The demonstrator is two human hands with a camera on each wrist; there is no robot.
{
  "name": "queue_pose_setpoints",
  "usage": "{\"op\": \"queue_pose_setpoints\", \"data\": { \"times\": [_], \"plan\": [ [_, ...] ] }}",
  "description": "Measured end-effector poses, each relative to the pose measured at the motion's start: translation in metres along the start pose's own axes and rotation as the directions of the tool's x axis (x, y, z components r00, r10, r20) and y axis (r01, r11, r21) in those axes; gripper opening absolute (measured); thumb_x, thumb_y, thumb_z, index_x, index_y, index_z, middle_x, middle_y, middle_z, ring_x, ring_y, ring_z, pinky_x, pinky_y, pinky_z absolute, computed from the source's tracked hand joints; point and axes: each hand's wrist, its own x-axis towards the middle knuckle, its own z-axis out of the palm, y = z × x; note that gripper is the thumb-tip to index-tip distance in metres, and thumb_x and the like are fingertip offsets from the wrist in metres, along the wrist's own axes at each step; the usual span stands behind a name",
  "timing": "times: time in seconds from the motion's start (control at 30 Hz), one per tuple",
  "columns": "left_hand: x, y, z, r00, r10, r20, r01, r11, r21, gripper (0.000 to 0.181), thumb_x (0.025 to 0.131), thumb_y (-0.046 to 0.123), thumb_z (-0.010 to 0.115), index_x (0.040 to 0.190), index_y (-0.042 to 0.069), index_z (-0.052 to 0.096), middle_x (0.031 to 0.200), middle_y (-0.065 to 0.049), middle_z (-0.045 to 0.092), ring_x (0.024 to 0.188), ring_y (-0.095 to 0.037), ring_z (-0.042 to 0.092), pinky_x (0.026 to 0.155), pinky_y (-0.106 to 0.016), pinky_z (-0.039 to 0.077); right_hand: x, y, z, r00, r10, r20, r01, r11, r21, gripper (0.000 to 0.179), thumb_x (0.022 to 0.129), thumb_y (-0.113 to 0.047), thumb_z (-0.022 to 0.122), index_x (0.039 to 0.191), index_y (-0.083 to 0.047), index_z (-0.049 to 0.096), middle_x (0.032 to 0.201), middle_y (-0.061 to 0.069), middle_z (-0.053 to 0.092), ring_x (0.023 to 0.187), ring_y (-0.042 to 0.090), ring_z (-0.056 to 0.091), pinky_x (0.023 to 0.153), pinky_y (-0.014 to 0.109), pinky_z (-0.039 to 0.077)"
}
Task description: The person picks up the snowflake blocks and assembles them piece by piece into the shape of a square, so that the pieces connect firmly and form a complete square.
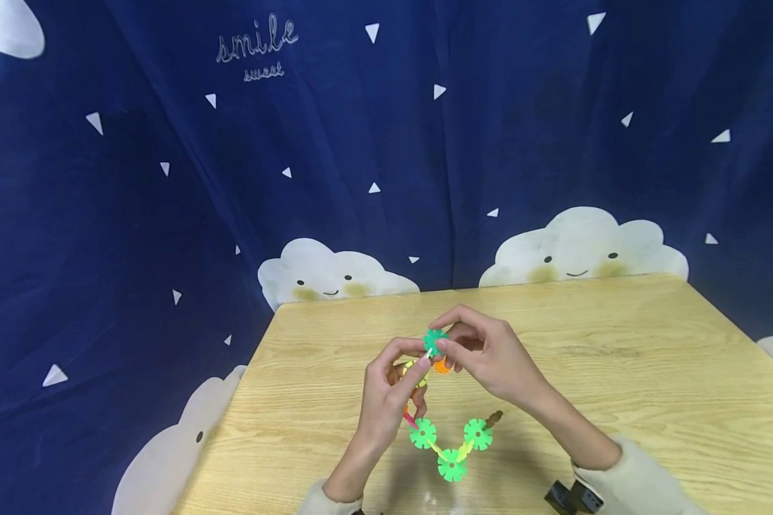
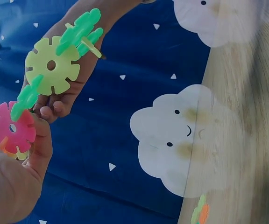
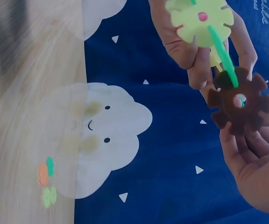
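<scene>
Upper middle of the table, my left hand (image 1: 386,393) grips a chain of notched plastic snowflake discs near a yellow disc (image 1: 416,373). A white disc (image 1: 430,352) shows edge-on by its thumb. My right hand (image 1: 489,357) pinches a teal disc (image 1: 434,342) between thumb and fingers, right at the white one. Below the hands the chain curves through green discs (image 1: 451,466) and yellow links to a brown disc (image 3: 239,100) at its end. A pink disc (image 2: 14,126) lies across the left hand in the left wrist view. Finger parts hide some chain pieces.
Small loose pieces, an orange disc (image 3: 43,174) beside a teal and a light green one, lie on the wooden table (image 1: 618,343). A black device (image 1: 573,497) sits at the right sleeve. A dark blue curtain (image 1: 373,129) with white clouds stands behind the table.
</scene>
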Motion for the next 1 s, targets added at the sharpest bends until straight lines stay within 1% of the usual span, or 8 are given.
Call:
{"op": "queue_pose_setpoints", "data": {
  "times": [0.1,0.2,0.43,0.63,0.73,0.87,0.93,1.0],
  "plan": [
    [0.001,0.0,0.0,1.0,0.005,-0.001,-0.005,1.0,0.001,0.022,0.101,0.012,0.063,0.12,-0.001,0.064,0.105,-0.011,0.06,0.048,-0.007,0.046,0.039,-0.019,0.043,0.0,-0.001,0.001,0.999,-0.035,-0.014,0.035,0.999,-0.011,0.019,0.095,-0.001,0.074,0.111,-0.01,0.07,0.077,-0.001,0.072,0.062,0.019,0.067,0.059,0.033,0.061],
    [0.002,0.0,0.0,1.0,0.009,-0.006,-0.009,1.0,-0.004,0.022,0.101,0.012,0.062,0.118,-0.001,0.064,0.105,-0.013,0.06,0.047,-0.007,0.046,0.038,-0.019,0.043,0.0,-0.001,0.003,0.998,-0.053,-0.026,0.052,0.999,-0.007,0.017,0.095,0.0,0.074,0.109,-0.008,0.071,0.076,-0.001,0.071,0.061,0.019,0.066,0.059,0.032,0.06],
    [0.001,0.001,0.001,1.0,0.017,-0.009,-0.018,0.999,-0.044,0.02,0.1,0.01,0.063,0.115,-0.003,0.064,0.106,-0.012,0.06,0.042,-0.008,0.048,0.035,-0.019,0.038,-0.001,-0.002,0.007,0.998,-0.051,-0.033,0.051,0.999,0.007,0.016,0.094,0.002,0.073,0.106,-0.007,0.072,0.074,0.001,0.069,0.06,0.019,0.066,0.059,0.031,0.06],
    [0.001,0.001,0.002,0.999,0.027,-0.018,-0.028,0.999,-0.042,0.019,0.099,0.009,0.065,0.112,-0.005,0.064,0.103,-0.012,0.06,0.04,-0.008,0.047,0.033,-0.021,0.036,-0.002,-0.001,0.01,0.997,-0.068,-0.037,0.068,0.998,0.005,0.015,0.094,0.003,0.073,0.106,-0.006,0.072,0.072,0.002,0.068,0.059,0.018,0.065,0.057,0.032,0.059],
    [0.0,0.0,0.003,0.999,0.019,-0.026,-0.019,0.999,-0.029,0.019,0.1,0.011,0.065,0.113,-0.003,0.065,0.102,-0.011,0.06,0.043,-0.008,0.047,0.035,-0.019,0.037,-0.002,0.0,0.007,0.998,-0.06,-0.017,0.06,0.998,-0.004,0.015,0.095,0.002,0.072,0.107,-0.006,0.07,0.073,0.002,0.069,0.061,0.02,0.066,0.058,0.033,0.06],
    [-0.003,-0.002,0.005,1.0,0.002,-0.022,-0.002,1.0,0.012,0.019,0.101,0.014,0.063,0.116,0.003,0.068,0.102,-0.01,0.062,0.047,-0.009,0.049,0.037,-0.019,0.042,-0.003,0.001,0.0,0.999,-0.024,0.032,0.024,1.0,-0.018,0.017,0.096,0.0,0.072,0.109,-0.009,0.07,0.077,0.004,0.072,0.064,0.023,0.068,0.061,0.033,0.061],
    [-0.004,-0.003,0.006,1.0,-0.001,-0.015,0.002,0.999,0.042,0.019,0.102,0.016,0.063,0.118,0.006,0.069,0.102,-0.012,0.063,0.05,-0.011,0.051,0.038,-0.022,0.046,-0.002,0.002,-0.004,0.998,0.001,0.056,0.001,1.0,-0.029,0.017,0.096,-0.002,0.072,0.11,-0.012,0.071,0.079,0.005,0.073,0.066,0.023,0.069,0.062,0.034,0.061],
    [-0.005,-0.005,0.006,1.0,-0.004,-0.004,0.005,0.998,0.067,0.02,0.103,0.016,0.062,0.12,0.008,0.069,0.104,-0.016,0.062,0.053,-0.013,0.055,0.038,-0.027,0.05,-0.001,0.003,-0.007,0.997,0.029,0.074,-0.026,0.999,-0.041,0.017,0.097,-0.005,0.073,0.111,-0.015,0.072,0.081,0.005,0.074,0.068,0.021,0.071,0.064,0.034,0.062]
  ]
}}
